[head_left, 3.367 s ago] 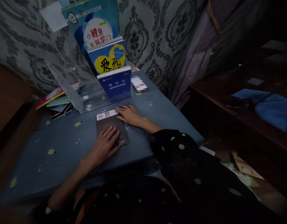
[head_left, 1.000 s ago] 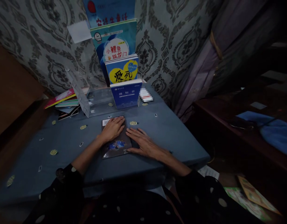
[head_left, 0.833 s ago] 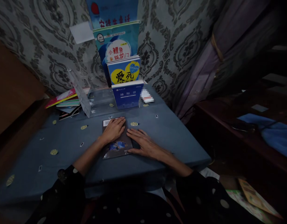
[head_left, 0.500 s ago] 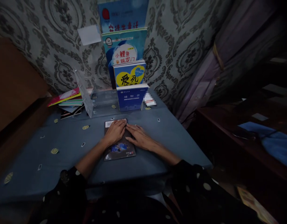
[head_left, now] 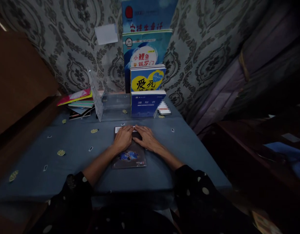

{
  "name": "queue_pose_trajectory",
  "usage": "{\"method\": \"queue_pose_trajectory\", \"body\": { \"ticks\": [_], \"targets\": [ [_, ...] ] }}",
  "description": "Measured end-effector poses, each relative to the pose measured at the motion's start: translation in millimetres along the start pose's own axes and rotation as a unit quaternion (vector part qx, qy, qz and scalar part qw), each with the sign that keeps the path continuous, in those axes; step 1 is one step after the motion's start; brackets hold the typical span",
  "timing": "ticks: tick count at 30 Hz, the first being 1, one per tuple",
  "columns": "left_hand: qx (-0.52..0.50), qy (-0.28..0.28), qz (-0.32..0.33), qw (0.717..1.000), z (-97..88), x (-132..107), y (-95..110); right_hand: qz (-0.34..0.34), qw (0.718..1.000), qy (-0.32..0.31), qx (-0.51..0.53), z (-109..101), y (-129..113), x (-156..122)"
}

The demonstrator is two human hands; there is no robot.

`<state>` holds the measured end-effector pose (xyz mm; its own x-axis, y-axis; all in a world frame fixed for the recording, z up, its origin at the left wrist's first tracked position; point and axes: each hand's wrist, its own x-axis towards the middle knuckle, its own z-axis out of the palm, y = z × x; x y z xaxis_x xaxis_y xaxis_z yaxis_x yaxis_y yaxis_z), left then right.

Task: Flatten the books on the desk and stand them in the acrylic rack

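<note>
A dark book lies flat on the table, with a blue picture low on its cover and a white label near its top left. My left hand rests palm down on the upper left of the cover, fingers stretched toward the far edge. On the upper right lies my right hand, also flat, its thumb pointing inward over the cover. The fingertips of both hands meet or nearly meet near the book's top edge. Neither hand grips anything.
Behind the book, a clear acrylic rack holds a blue book, a yellow-and-blue book and taller picture books. A pile of thin books lies left of it. The blue tablecloth covers the table; a patterned curtain hangs behind.
The camera view has shifted, so the scene sits further right. My right hand has slid up and inward over the book's top; my left hand stays on the cover.
</note>
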<state>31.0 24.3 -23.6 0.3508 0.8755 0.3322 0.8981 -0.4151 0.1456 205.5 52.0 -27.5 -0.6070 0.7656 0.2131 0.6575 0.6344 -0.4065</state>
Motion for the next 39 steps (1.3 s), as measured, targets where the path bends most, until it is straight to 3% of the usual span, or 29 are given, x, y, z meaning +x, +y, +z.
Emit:
{"method": "queue_pose_trajectory", "body": {
  "ticks": [9,16,23,31,39],
  "targets": [
    [0.019,-0.020,-0.005,1.000,-8.5,-5,1,-0.004,1.000,0.021,0.004,7,3,-4],
    [0.110,-0.040,-0.107,0.987,-26.3,-18,7,0.000,0.999,0.032,0.012,10,5,-5],
    [0.149,-0.086,-0.188,0.967,-34.3,-17,21,0.018,0.998,0.050,-0.022,10,5,-7],
    [0.148,-0.084,-0.180,0.969,-30.7,-16,17,0.015,0.999,0.050,-0.009,8,6,-7],
    [0.106,-0.033,-0.141,0.984,-12.9,-17,4,0.024,0.999,0.045,0.004,7,5,-6]
  ]
}}
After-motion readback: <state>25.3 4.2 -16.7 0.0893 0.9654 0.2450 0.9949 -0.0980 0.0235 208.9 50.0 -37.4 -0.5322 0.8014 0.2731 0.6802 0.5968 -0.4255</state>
